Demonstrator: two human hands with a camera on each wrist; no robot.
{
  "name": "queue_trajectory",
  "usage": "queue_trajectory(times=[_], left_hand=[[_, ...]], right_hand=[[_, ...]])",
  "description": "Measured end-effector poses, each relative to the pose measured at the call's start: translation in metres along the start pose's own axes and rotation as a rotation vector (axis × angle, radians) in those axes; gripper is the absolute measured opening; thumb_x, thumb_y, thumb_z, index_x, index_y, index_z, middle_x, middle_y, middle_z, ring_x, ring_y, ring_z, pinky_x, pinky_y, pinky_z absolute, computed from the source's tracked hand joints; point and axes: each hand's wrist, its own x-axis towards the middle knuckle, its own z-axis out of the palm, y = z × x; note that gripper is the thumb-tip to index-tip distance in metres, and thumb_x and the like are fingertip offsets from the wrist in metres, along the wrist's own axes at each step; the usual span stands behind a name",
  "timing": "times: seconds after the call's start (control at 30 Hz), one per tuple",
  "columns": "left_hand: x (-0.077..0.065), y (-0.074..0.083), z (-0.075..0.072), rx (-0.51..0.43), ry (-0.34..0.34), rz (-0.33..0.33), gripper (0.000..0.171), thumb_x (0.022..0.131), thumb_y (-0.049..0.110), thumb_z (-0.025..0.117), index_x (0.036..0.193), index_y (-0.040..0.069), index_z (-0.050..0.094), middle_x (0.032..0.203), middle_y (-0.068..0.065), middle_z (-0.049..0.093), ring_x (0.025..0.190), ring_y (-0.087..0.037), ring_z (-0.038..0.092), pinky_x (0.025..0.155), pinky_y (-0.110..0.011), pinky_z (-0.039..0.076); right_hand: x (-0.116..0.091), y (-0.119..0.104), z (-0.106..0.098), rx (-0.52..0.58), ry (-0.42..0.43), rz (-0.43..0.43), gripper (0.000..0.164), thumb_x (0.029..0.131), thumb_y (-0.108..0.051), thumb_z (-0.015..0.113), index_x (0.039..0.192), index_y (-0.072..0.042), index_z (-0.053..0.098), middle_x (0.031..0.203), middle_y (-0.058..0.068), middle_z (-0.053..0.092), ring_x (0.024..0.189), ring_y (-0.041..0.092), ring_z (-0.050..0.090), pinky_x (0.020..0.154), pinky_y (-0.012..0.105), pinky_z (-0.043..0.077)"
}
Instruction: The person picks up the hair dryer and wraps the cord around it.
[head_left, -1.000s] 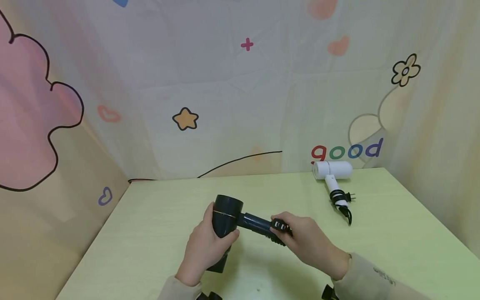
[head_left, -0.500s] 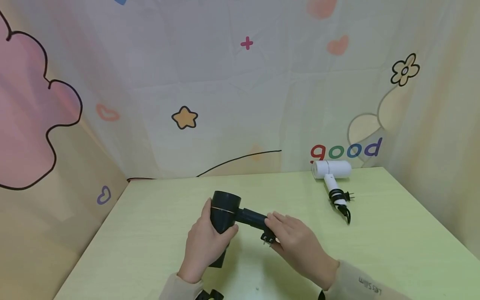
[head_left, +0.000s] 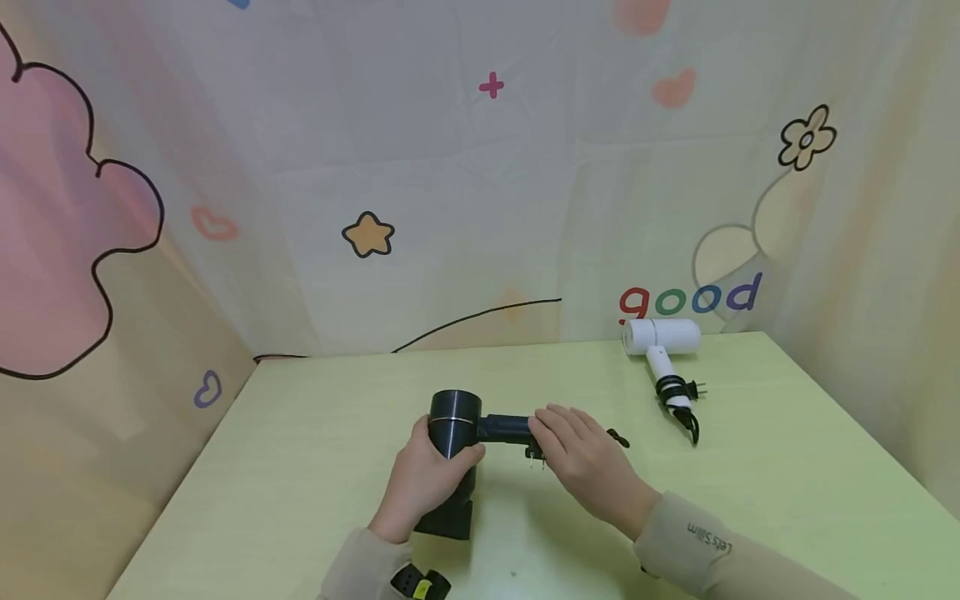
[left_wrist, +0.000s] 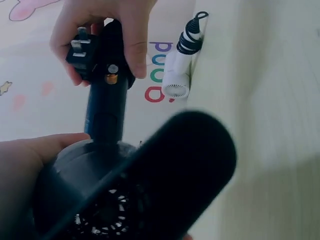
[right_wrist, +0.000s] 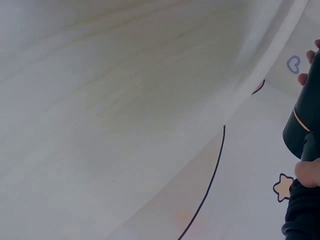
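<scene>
A black hair dryer (head_left: 454, 406) with a thin gold ring is held above the table by both hands. My left hand (head_left: 426, 482) grips its barrel, thumb across the near side. Around the handle (head_left: 504, 428), which points right, my right hand (head_left: 588, 467) curls its fingers. Black cord (right_wrist: 302, 210) is wound on that handle, as the right wrist view shows. The plug (left_wrist: 82, 54) sticks out beside the right hand's fingers in the left wrist view. A flat dark nozzle (left_wrist: 195, 160) fills the front of that view, near the vented end of the barrel.
A white hair dryer (head_left: 667, 337) lies at the table's back right, black cord (head_left: 675, 392) wound round its handle. Behind the pale green table (head_left: 315, 433) hangs a printed curtain (head_left: 450, 167). A black wrist strap (head_left: 420, 583) shows by the left sleeve.
My right hand has gone from pinching the plug at the handle's end to gripping over the handle. The plug now hangs below it. The handle has swung up nearly level.
</scene>
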Motion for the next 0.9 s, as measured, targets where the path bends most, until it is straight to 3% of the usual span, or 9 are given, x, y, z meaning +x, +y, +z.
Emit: queue_trajectory(times=[0.13,0.27,0.4,0.47,0.53,0.63,0.77,0.9], left_hand=[[0.001,0.001,-0.002,-0.016,-0.066,-0.042,0.087,0.079,0.042,0.07,0.138,-0.008,0.029,0.104,-0.019,0.061,0.077,-0.022,0.062,0.061,-0.037,0.05],[0.006,0.0,-0.003,-0.087,-0.146,-0.089,0.08,0.081,0.044,0.068,0.131,-0.009,0.035,0.102,-0.017,0.06,0.077,-0.021,0.062,0.063,-0.036,0.051],[0.01,-0.002,-0.004,-0.161,-0.203,-0.116,0.072,0.083,0.046,0.066,0.124,-0.007,0.04,0.101,-0.016,0.061,0.077,-0.02,0.064,0.066,-0.035,0.053],[0.01,0.0,-0.008,-0.182,-0.225,-0.136,0.079,0.084,0.053,0.062,0.129,-0.008,0.039,0.102,-0.017,0.062,0.078,-0.02,0.065,0.066,-0.036,0.054],[0.009,0.003,-0.015,-0.216,-0.253,-0.157,0.087,0.085,0.063,0.055,0.134,-0.007,0.037,0.103,-0.017,0.062,0.079,-0.021,0.066,0.065,-0.039,0.056],[0.009,0.011,-0.028,-0.291,-0.292,-0.184,0.096,0.084,0.076,0.038,0.142,0.0,0.032,0.105,-0.02,0.063,0.075,-0.026,0.067,0.06,-0.042,0.057],[0.008,0.019,-0.043,-0.349,-0.285,-0.147,0.095,0.085,0.079,0.024,0.147,0.007,0.026,0.119,-0.023,0.061,0.074,-0.027,0.069,0.061,-0.039,0.057],[0.003,0.021,-0.048,-0.292,-0.16,-0.039,0.083,0.091,0.07,0.029,0.147,0.008,0.028,0.127,-0.02,0.058,0.077,-0.022,0.066,0.064,-0.034,0.055]], right_hand=[[-0.003,0.004,0.007,-0.017,0.029,-0.019,0.041,0.105,-0.02,0.03,0.117,0.001,0.062,0.11,0.014,0.068,0.1,0.028,0.066,0.083,0.041,0.054],[-0.001,0.008,0.012,-0.052,0.074,-0.018,0.043,0.105,-0.022,0.028,0.117,0.001,0.062,0.109,0.013,0.069,0.099,0.028,0.066,0.082,0.042,0.053],[0.003,0.013,0.016,-0.054,0.079,-0.023,0.038,0.103,-0.023,0.035,0.115,0.001,0.063,0.105,0.013,0.069,0.096,0.028,0.065,0.079,0.04,0.052],[0.003,0.016,0.016,-0.029,0.046,-0.005,0.03,0.097,-0.021,0.054,0.115,0.001,0.063,0.104,0.013,0.069,0.095,0.027,0.065,0.078,0.039,0.053],[0.0,0.018,0.017,0.024,0.019,0.044,0.036,0.084,-0.019,0.071,0.113,0.002,0.063,0.102,0.012,0.068,0.093,0.026,0.065,0.076,0.038,0.054],[-0.004,0.021,0.019,0.15,0.001,0.17,0.052,0.066,-0.015,0.085,0.11,0.003,0.063,0.098,0.012,0.068,0.089,0.024,0.065,0.074,0.037,0.055],[-0.009,0.026,0.018,0.4,-0.1,0.452,0.051,0.072,-0.016,0.082,0.115,0.002,0.061,0.101,0.012,0.067,0.088,0.022,0.063,0.074,0.036,0.055],[-0.009,0.037,0.016,0.639,-0.258,0.82,0.046,0.08,-0.026,0.076,0.115,-0.001,0.06,0.1,0.011,0.065,0.083,0.02,0.058,0.069,0.033,0.05]])
